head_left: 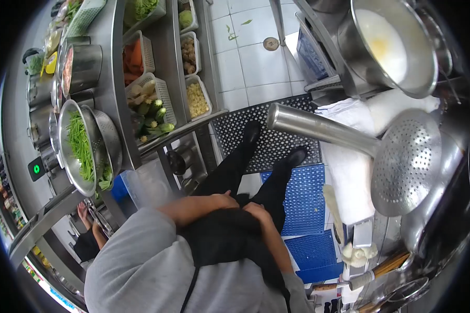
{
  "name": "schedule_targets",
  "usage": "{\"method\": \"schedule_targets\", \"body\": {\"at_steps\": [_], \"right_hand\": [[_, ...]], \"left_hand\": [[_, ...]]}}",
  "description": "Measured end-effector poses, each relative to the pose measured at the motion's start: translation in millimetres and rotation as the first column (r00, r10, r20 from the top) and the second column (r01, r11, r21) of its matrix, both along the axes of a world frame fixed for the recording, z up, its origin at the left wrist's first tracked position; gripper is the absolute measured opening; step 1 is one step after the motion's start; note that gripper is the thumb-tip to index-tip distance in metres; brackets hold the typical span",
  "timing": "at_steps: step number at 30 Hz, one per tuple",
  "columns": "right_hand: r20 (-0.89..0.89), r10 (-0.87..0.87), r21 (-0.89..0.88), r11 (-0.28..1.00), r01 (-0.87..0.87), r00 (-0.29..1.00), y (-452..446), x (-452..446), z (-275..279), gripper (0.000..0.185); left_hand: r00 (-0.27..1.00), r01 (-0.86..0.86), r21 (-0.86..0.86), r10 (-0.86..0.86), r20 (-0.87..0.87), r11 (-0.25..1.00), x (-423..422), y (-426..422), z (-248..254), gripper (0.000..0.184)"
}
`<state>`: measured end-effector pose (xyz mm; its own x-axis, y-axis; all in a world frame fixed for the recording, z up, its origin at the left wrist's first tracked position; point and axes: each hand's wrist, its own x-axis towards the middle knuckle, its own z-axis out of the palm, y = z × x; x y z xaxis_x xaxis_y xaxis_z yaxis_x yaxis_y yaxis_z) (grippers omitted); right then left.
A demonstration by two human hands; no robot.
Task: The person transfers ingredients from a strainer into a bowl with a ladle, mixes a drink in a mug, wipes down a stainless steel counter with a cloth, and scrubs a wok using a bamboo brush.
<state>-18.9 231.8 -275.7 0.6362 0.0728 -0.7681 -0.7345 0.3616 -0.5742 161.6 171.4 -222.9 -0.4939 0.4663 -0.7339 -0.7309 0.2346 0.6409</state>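
Note:
My left hand (223,200) rests against the front of my black apron (214,235) at waist height. Beside it, a short gap to the right, my right hand (256,210) lies on the apron too. The fingers of both hands are mostly hidden at the dark cloth, so I cannot tell whether they grip anything. Nothing can be seen held. Nearest on the right is a large perforated skimmer (407,161) with a thick metal handle, lying over white cloths (347,177).
On the left, a steel bowl of cut green stems (91,151) stands by shelves with vegetable baskets (206,104). A pot with white liquid (428,78) is at upper right. Black mat (230,117) and blue mat (310,203) cover the floor. Another person's hand (82,211) shows at lower left.

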Motion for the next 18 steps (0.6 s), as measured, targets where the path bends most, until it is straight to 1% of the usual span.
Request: {"method": "schedule_targets", "body": {"at_steps": [1, 2, 3, 4, 5, 6, 8, 9, 10, 11, 12, 13, 14, 15, 16, 17, 18], "right_hand": [[-0.012, -0.079, 0.031, 0.996, 0.079, 0.997, -4.1, -6.3, -2.0, 0.042], [-0.047, -0.219, 0.128, 0.966, 0.223, 0.975, -7.5, -13.8, -0.7, 0.040], [-0.092, -0.354, 0.213, 0.906, 0.365, 0.931, -9.6, -22.3, 5.3, 0.038], [-0.142, -0.480, 0.285, 0.818, 0.501, 0.865, -16.0, -28.6, 12.4, 0.037], [-0.211, -0.483, 0.181, 0.835, 0.519, 0.850, -37.8, -36.7, 39.1, 0.038], [-0.212, -0.534, 0.151, 0.809, 0.568, 0.818, -43.5, -42.9, 49.0, 0.041], [-0.224, -0.671, 0.067, 0.713, 0.698, 0.707, -26.1, -64.3, 53.3, 0.047], [-0.169, -0.683, -0.129, 0.731, 0.671, 0.711, -2.7, -75.7, 33.4, 0.055], [-0.228, -0.680, -0.213, 0.733, 0.645, 0.697, -1.2, -85.8, 52.6, 0.061], [-0.286, -0.699, -0.279, 0.715, 0.641, 0.655, 5.1, -93.0, 69.2, 0.062], [-0.332, -0.714, -0.331, 0.700, 0.633, 0.616, 11.8, -96.3, 82.5, 0.064], [-0.337, -0.748, -0.398, 0.663, 0.633, 0.571, 28.0, -101.3, 83.0, 0.063], [-0.333, -0.775, -0.459, 0.631, 0.626, 0.538, 51.2, -105.1, 65.7, 0.063], [-0.324, -0.790, -0.506, 0.609, 0.611, 0.520, 64.0, -104.8, 54.7, 0.063], [-0.344, -0.836, -0.514, 0.548, 0.660, 0.427, 68.1, -103.6, 59.0, 0.059], [-0.363, -0.867, -0.518, 0.492, 0.700, 0.340, 76.7, -100.0, 62.3, 0.056], [-0.385, -0.885, -0.515, 0.442, 0.735, 0.263, 85.1, -97.5, 64.8, 0.054]], "left_hand": [[0.996, -0.082, 0.021, 0.081, 0.045, 0.996, -1.5, -10.5, 5.3, 0.052], [0.983, -0.163, 0.033, 0.160, 0.086, 0.986, -4.4, -23.3, 11.0, 0.053], [0.959, -0.281, -0.010, 0.281, 0.043, 0.960, -2.1, -24.5, 12.3, 0.048], [0.953, -0.304, 0.024, 0.304, -0.009, 0.952, -0.7, -26.1, 4.1, 0.047], [0.944, -0.321, 0.061, 0.325, -0.060, 0.945, 0.9, -26.7, -10.7, 0.047], [0.934, -0.328, 0.100, 0.338, -0.113, 0.939, 1.9, -30.4, -18.4, 0.047], [0.942, -0.322, -0.014, 0.319, -0.102, 0.947, 2.2, -48.1, -18.7, 0.047], [0.954, -0.281, -0.061, 0.271, -0.128, 0.958, -8.0, -63.1, -19.9, 0.047], [0.951, -0.200, -0.111, 0.165, -0.262, 0.973, -14.4, -78.6, -17.2, 0.046], [0.921, -0.128, -0.167, 0.055, -0.385, 0.978, -14.5, -94.9, -17.3, 0.044], [0.907, -0.151, -0.206, 0.053, -0.418, 0.967, -10.3, -103.0, -28.5, 0.044], [0.900, -0.255, -0.280, 0.121, -0.419, 0.926, 2.3, -94.6, -68.1, 0.044], [0.950, -0.191, -0.266, 0.109, -0.292, 0.945, -4.9, -117.1, -41.6, 0.050], [0.954, -0.198, -0.284, 0.117, -0.276, 0.938, -4.8, -127.8, -45.7, 0.047], [0.958, -0.213, -0.299, 0.138, -0.252, 0.930, -4.6, -138.3, -40.3, 0.045], [0.964, -0.177, -0.369, 0.085, -0.251, 0.912, -0.7, -149.6, -38.0, 0.044], [0.969, -0.150, -0.433, 0.046, -0.242, 0.889, 3.9, -159.6, -18.4, 0.043]]}}
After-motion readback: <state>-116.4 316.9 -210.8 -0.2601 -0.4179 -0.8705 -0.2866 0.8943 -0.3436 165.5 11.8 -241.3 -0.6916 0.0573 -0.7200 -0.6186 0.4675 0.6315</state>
